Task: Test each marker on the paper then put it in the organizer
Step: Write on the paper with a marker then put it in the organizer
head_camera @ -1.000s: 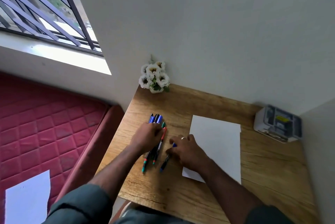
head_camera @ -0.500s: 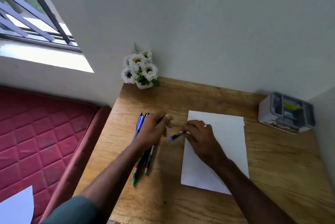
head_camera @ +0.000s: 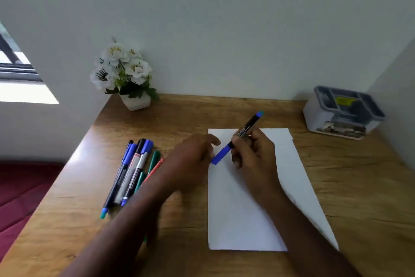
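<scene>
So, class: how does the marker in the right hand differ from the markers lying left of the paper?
The held marker is gripped by the right hand, tilted above the paper; the pile of markers lies flat on the desk. The held marker is single; the pile holds several colours. Both look capped.

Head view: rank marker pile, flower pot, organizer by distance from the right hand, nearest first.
From the right hand, which holds the blue-capped marker:
1. Marker pile, to its left past the left hand.
2 and 3. Organizer, back right corner, and flower pot, back left corner: too close to call.
</scene>
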